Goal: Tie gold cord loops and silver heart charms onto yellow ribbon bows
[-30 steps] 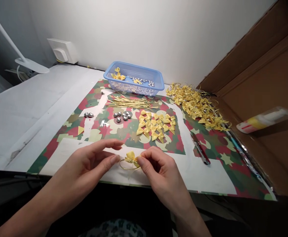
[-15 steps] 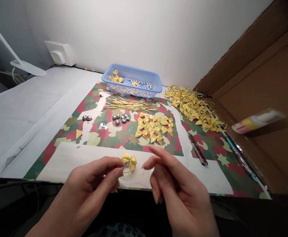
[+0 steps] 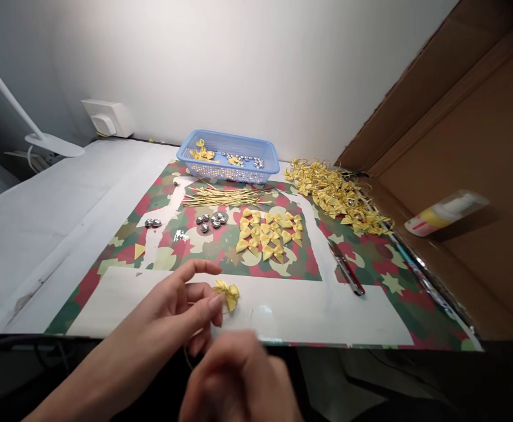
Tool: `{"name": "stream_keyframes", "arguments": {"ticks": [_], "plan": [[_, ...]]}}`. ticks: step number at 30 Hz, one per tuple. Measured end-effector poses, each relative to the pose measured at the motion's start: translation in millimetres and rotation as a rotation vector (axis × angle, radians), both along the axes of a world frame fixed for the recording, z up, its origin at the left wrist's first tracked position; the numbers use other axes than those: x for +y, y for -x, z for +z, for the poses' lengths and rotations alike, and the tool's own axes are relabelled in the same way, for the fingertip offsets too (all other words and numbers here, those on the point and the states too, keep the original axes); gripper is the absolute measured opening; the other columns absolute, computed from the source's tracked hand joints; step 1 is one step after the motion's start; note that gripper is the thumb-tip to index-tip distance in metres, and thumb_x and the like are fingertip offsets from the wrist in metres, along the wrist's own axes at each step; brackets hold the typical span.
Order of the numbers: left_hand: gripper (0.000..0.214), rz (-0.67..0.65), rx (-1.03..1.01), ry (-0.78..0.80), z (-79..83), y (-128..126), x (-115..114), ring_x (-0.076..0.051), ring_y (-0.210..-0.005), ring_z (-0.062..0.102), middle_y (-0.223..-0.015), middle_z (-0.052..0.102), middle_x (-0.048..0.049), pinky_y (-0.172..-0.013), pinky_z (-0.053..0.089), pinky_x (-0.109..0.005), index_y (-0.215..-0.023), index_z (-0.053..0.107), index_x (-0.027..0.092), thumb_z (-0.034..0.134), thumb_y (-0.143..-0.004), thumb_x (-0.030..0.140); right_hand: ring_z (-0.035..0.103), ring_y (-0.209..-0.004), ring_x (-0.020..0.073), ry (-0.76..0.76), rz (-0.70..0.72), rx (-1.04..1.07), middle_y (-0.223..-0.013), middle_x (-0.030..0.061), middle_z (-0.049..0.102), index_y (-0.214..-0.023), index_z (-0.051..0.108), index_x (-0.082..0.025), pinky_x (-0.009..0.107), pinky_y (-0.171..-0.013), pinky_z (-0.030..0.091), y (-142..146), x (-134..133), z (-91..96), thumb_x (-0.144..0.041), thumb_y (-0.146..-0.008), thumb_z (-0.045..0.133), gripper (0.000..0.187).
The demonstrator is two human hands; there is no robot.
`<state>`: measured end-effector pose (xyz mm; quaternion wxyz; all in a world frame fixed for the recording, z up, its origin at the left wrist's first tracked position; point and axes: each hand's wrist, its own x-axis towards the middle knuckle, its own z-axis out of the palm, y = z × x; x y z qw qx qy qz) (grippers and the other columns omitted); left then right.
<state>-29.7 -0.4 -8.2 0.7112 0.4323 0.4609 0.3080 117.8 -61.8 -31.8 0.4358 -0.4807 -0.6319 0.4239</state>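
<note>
My left hand [image 3: 175, 308] pinches a small yellow ribbon bow [image 3: 227, 293] between thumb and middle finger just above the near edge of the patterned mat [image 3: 370, 258]; its forefinger is stretched out. A thin gold cord loop hangs from the bow, hard to make out. My right hand [image 3: 239, 381] is low in front of me, blurred by motion, fingers curled under; whether it holds anything is hidden. Beyond lie a patch of loose yellow bows [image 3: 269, 233], several silver beads [image 3: 211, 220] and a bundle of gold cords [image 3: 223, 196].
A blue basket [image 3: 228, 170] with bows and beads stands at the back. A heap of finished bows [image 3: 338, 196] lies back right, a red-handled tool [image 3: 348, 271] beside it. A glue bottle [image 3: 443, 212] lies on brown cardboard at right. A white lamp base [image 3: 54, 143] stands left.
My right hand let go of the bow and dropped down toward me, now blurred. My left hand took the bow and keeps it pinched. The view tilted slightly downward.
</note>
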Motion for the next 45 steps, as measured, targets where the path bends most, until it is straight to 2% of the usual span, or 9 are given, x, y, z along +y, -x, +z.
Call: {"name": "stream_keyframes", "arguments": {"ticks": [2, 4, 7, 11, 17, 27, 32, 40, 45], "plan": [[0.046, -0.045, 0.225, -0.166, -3.1, 6.0, 2.3, -0.017, -0.062, 0.063, -0.075, 0.069, 0.0042, -0.058, 0.046, -0.026, -0.136, 0.049, 0.026, 0.067, -0.102, 0.051, 0.067, -0.049, 0.0107, 0.038, -0.045, 0.130, -0.067, -0.0032, 0.071, -0.107, 0.060, -0.025, 0.019, -0.053, 0.055, -16.3, 6.1, 3.9, -0.036, -0.119, 0.032, 0.032], [0.035, -0.069, 0.451, -0.326, -5.6, 8.1, 2.2, -0.020, -0.066, 0.064, -0.076, 0.071, 0.0021, -0.061, 0.047, -0.030, -0.132, 0.054, 0.025, 0.059, -0.105, 0.047, 0.076, -0.068, 0.0122, 0.022, -0.053, 0.212, -0.090, 0.0025, 0.077, -0.114, 0.058, -0.023, 0.021, -0.066, 0.058, -31.2, 18.3, 7.2, -0.028, -0.116, 0.039, 0.020], [0.022, -0.113, 0.676, -0.495, -7.7, 5.3, 0.8, -0.020, -0.066, 0.064, -0.079, 0.074, 0.0001, -0.064, 0.046, -0.032, -0.112, 0.065, 0.025, 0.053, -0.106, 0.042, 0.073, -0.074, 0.0133, -0.035, -0.067, 0.087, -0.088, 0.0023, 0.075, -0.102, 0.062, -0.021, 0.021, -0.067, 0.054, -43.5, 38.0, 5.7, -0.019, -0.110, 0.047, 0.018], [0.026, -0.120, 0.785, -0.639, -5.7, -0.4, 1.2, -0.020, -0.066, 0.064, -0.074, 0.071, 0.0008, -0.064, 0.046, -0.031, -0.091, 0.069, 0.025, 0.052, -0.105, 0.038, 0.066, -0.082, 0.0173, -0.277, -0.180, -0.212, -0.090, 0.0043, 0.070, -0.097, 0.072, -0.020, 0.027, -0.076, 0.053, -43.9, 51.1, -5.6, -0.010, -0.104, 0.053, 0.023], [0.029, -0.082, 0.745, -0.556, -2.3, -0.8, 6.7, -0.017, -0.058, 0.054, -0.068, 0.061, 0.0031, -0.056, 0.043, -0.029, -0.094, 0.067, 0.024, 0.050, -0.108, 0.043, 0.061, -0.082, 0.0193, -0.380, -0.234, -0.462, -0.086, 0.0039, 0.061, -0.090, 0.076, -0.021, 0.028, -0.076, 0.051, -42.0, 51.7, -14.4, 0.004, -0.093, 0.057, 0.031], [0.036, -0.060, 0.440, -0.321, -9.6, -5.0, 14.0, -0.015, -0.055, 0.054, -0.063, 0.055, 0.0045, -0.054, 0.042, -0.026, -0.085, 0.063, 0.022, 0.054, -0.108, 0.049, 0.064, -0.077, 0.0179, -0.340, -0.134, -0.330, -0.085, 0.0035, 0.071, -0.094, 0.073, -0.018, 0.027, -0.071, 0.050, -41.5, 47.6, -5.7, -0.002, -0.100, 0.052, 0.028], [0.036, -0.070, 0.438, -0.316, -10.8, -1.1, 9.1, -0.015, -0.057, 0.054, -0.064, 0.054, 0.0045, -0.056, 0.042, -0.026, -0.087, 0.063, 0.022, 0.052, -0.109, 0.047, 0.062, -0.073, 0.0187, -0.390, -0.154, -0.424, -0.082, 0.0044, 0.068, -0.090, 0.068, -0.017, 0.028, -0.067, 0.046, -39.1, 47.5, -1.9, -0.004, -0.102, 0.050, 0.026], [0.035, -0.049, 0.416, -0.310, -14.7, -1.4, 7.8, -0.015, -0.059, 0.050, -0.072, 0.057, 0.0027, -0.057, 0.041, -0.028, -0.092, 0.067, 0.021, 0.052, -0.106, 0.048, 0.060, -0.074, 0.0162, -0.317, -0.135, -0.481, -0.085, 0.0029, 0.061, -0.091, 0.067, -0.020, 0.024, -0.068, 0.048, -45.2, 47.7, -0.2, -0.006, -0.103, 0.050, 0.025], [0.035, -0.032, 0.415, -0.314, -8.5, -6.8, 8.7, -0.015, -0.062, 0.046, -0.075, 0.056, 0.0022, -0.058, 0.039, -0.027, -0.091, 0.067, 0.020, 0.053, -0.103, 0.050, 0.058, -0.072, 0.0170, -0.394, -0.221, -0.597, -0.082, 0.0036, 0.058, -0.085, 0.064, -0.020, 0.026, -0.066, 0.046, -45.7, 42.1, 1.3, -0.006, -0.102, 0.049, 0.027]]}}
